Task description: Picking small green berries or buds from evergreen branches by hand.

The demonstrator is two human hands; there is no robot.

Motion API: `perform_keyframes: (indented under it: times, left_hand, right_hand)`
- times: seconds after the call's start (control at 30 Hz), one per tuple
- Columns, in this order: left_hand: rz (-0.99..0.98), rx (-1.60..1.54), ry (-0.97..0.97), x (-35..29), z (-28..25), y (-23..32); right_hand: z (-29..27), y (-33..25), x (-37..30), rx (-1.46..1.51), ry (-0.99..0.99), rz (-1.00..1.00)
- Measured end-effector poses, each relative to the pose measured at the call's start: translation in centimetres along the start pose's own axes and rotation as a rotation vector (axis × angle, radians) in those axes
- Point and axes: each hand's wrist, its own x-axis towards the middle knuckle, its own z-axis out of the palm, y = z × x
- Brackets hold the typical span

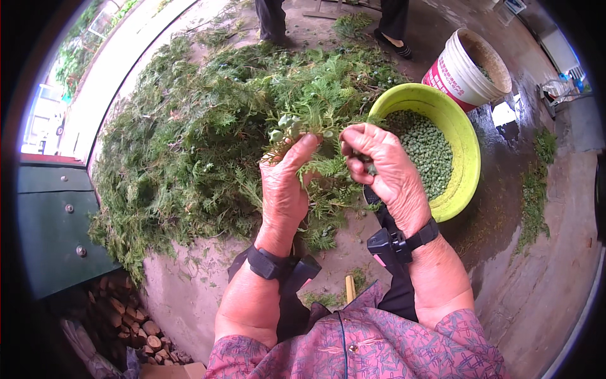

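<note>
My left hand [288,183] is closed round a leafy conifer sprig, thumb on top. Pale green cones [285,124] cluster at the sprig's upper end. Just to the right, my right hand [385,164] is curled, thumb and forefinger drawn together near the sprig; a few small green cones show under its bent fingers. Beside that hand stands a yellow-green tub [466,183], holding a heap of small green cones [426,148]. A large pile of cut conifer branches [196,139] spreads on the ground beyond and left of my hands.
A white bucket with a red band [464,72] stands behind the tub on wet ground. Another person's legs [271,19] are at the pile's far side. Cut firewood [136,325] lies at lower left below a green panel [60,221]. Loose greenery [535,189] lies at right.
</note>
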Motion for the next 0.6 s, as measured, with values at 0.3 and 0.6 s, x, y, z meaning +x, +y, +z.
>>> perform_keyframes:
  times: [0.3,0.6]
  left_hand:
    - [0.036,0.016,-0.043,0.0,0.1,-0.3]
    - [0.093,0.070,-0.024,0.1,0.2,-0.6]
  right_hand:
    - [1.0,1.0,-0.3,0.062,-0.126,0.008]
    - [2.1,1.6,-0.6,-0.301,0.219,-0.281]
